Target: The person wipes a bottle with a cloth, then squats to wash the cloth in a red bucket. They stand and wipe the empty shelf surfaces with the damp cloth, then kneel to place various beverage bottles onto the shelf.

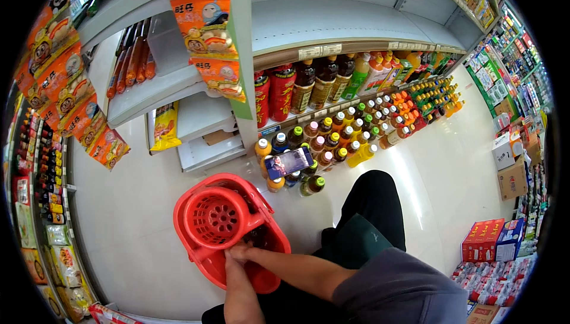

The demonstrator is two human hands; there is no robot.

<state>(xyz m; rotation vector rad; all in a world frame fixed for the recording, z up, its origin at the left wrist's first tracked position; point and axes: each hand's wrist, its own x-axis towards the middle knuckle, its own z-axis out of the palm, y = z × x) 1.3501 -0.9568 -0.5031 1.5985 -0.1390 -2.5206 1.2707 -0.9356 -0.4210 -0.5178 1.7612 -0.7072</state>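
A red plastic mop bucket [277, 230] stands on the floor before me. Its round wringer basket [213, 215], pierced with slots, is set in the far left part. Both my hands reach down into the open side of the bucket, close together beside the basket. My right hand [244, 250] overlaps my left hand [232, 256]. The fingers of both are largely hidden, so what they hold, if anything, does not show. Something dark [256, 236] lies inside the bucket near my right hand; I cannot tell what it is.
Rows of drink bottles [334, 139] stand on the floor beyond the bucket, with a lit smartphone [288, 162] lying on top of them. Shelving [329, 21] rises behind. Snack packets [202, 16] hang at upper left. Cardboard boxes [512, 177] and stocked shelves line the right.
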